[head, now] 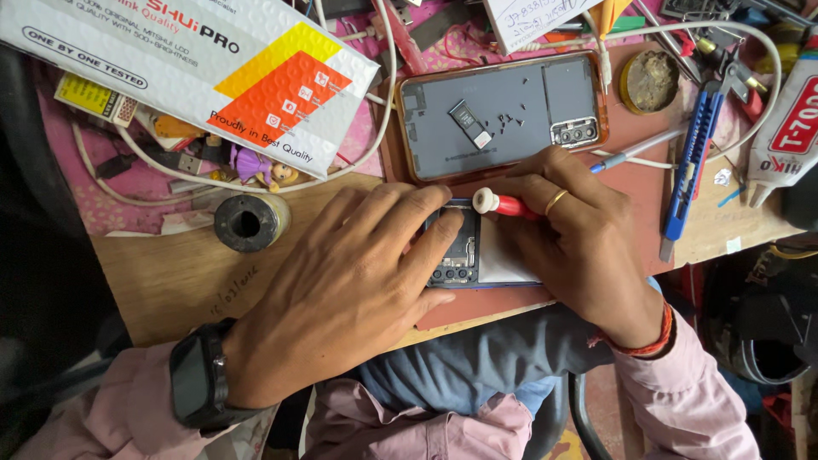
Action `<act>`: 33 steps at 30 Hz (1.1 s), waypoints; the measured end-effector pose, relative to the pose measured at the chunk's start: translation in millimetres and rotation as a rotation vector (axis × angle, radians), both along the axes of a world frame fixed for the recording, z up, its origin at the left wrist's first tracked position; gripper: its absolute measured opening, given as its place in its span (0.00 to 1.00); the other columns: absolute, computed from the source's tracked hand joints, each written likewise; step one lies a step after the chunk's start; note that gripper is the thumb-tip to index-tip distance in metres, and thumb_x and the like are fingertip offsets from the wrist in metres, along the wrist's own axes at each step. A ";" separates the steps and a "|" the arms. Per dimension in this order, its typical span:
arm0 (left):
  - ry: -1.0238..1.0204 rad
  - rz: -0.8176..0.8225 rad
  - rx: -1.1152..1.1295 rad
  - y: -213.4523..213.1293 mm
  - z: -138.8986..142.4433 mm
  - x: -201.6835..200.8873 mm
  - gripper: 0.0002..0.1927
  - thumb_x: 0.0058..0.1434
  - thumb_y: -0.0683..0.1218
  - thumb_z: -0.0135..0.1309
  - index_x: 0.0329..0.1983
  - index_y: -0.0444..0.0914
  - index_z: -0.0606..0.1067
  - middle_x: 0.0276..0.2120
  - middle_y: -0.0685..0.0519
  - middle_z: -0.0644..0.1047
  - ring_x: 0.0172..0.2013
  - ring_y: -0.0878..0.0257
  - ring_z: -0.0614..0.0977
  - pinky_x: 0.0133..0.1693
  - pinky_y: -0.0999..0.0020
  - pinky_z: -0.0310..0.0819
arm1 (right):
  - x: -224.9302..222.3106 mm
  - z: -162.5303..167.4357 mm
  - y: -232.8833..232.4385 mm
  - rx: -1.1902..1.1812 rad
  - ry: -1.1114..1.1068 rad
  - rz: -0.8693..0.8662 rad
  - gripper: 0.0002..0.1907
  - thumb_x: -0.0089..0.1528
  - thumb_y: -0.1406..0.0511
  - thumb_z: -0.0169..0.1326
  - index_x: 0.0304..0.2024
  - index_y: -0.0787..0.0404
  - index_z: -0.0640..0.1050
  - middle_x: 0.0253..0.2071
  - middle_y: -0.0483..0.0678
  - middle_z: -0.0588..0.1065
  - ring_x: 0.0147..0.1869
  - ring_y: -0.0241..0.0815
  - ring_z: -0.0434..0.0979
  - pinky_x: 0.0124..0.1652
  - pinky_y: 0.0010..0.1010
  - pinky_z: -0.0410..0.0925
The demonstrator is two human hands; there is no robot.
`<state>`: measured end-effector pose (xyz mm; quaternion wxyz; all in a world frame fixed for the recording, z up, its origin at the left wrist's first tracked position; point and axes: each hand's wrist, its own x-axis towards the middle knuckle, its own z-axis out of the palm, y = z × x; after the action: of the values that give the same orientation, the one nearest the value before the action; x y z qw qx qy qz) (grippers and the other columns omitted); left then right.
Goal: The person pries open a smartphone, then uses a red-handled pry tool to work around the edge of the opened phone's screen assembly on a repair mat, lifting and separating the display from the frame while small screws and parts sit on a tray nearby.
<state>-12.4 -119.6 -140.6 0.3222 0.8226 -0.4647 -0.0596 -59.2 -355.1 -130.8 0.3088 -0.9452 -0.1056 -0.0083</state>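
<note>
Fingers (443, 228) of both hands press the opened phone (464, 251) beneath them.

An opened phone (464, 247), back cover off so its dark circuit board and pale battery show, lies flat on the counter (170, 281), while a red screwdriver (507, 204) with a white round cap stands over its upper edge.
</note>
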 end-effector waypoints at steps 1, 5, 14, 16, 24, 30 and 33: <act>0.002 -0.001 -0.001 -0.1 -0.2 -0.1 0.34 0.52 0.55 0.64 0.57 0.30 0.72 0.56 0.44 0.71 0.55 0.50 0.73 0.54 0.51 0.67 | -0.6 -0.3 -0.7 0.002 0.011 -0.009 0.19 0.54 0.77 0.62 0.49 0.64 0.81 0.41 0.50 0.74 0.40 0.46 0.79 0.37 0.32 0.70; 0.009 0.003 0.000 -1.3 0.4 -0.4 0.35 0.52 0.55 0.65 0.58 0.31 0.72 0.56 0.44 0.71 0.55 0.50 0.73 0.54 0.52 0.67 | -1.3 -1.6 -2.2 0.021 0.032 -0.027 0.16 0.57 0.76 0.63 0.48 0.64 0.81 0.40 0.50 0.74 0.37 0.44 0.78 0.34 0.31 0.69; 0.015 0.005 -0.006 -3.5 1.6 -0.2 0.37 0.51 0.55 0.65 0.59 0.30 0.71 0.56 0.45 0.71 0.56 0.51 0.73 0.54 0.52 0.67 | 1.3 1.1 -3.2 0.028 0.051 0.012 0.20 0.55 0.77 0.61 0.49 0.62 0.80 0.41 0.49 0.74 0.39 0.45 0.78 0.36 0.32 0.70; 0.016 -0.001 0.000 -4.1 1.8 -0.2 0.37 0.52 0.55 0.65 0.60 0.30 0.71 0.56 0.45 0.71 0.55 0.51 0.73 0.54 0.52 0.67 | 2.4 2.2 -3.2 0.020 0.051 0.028 0.22 0.53 0.77 0.61 0.50 0.60 0.80 0.42 0.48 0.74 0.40 0.45 0.78 0.36 0.33 0.70; 0.007 -0.017 0.018 -6.2 1.2 0.1 0.34 0.52 0.55 0.65 0.56 0.30 0.73 0.57 0.44 0.71 0.56 0.49 0.73 0.53 0.51 0.68 | 6.3 4.2 -6.5 -0.036 0.036 0.148 0.27 0.51 0.74 0.63 0.54 0.56 0.81 0.42 0.48 0.72 0.42 0.47 0.79 0.38 0.36 0.72; 0.007 -0.014 0.019 -6.6 1.4 0.3 0.34 0.52 0.56 0.65 0.56 0.31 0.73 0.57 0.43 0.71 0.56 0.49 0.73 0.53 0.51 0.68 | 5.6 4.8 -7.7 -0.064 0.028 0.165 0.26 0.51 0.73 0.64 0.52 0.57 0.81 0.42 0.49 0.71 0.41 0.47 0.79 0.38 0.36 0.72; 0.010 -0.019 0.014 -6.1 2.1 0.3 0.35 0.52 0.55 0.65 0.58 0.31 0.72 0.57 0.44 0.71 0.56 0.49 0.73 0.53 0.51 0.68 | 4.0 4.2 -6.4 -0.021 0.010 0.124 0.24 0.53 0.74 0.63 0.52 0.56 0.81 0.42 0.48 0.72 0.42 0.47 0.79 0.39 0.36 0.72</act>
<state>-12.1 -125.7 -138.4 0.3180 0.8201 -0.4705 -0.0702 -55.2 -361.5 -126.6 0.2993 -0.9400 -0.1627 0.0165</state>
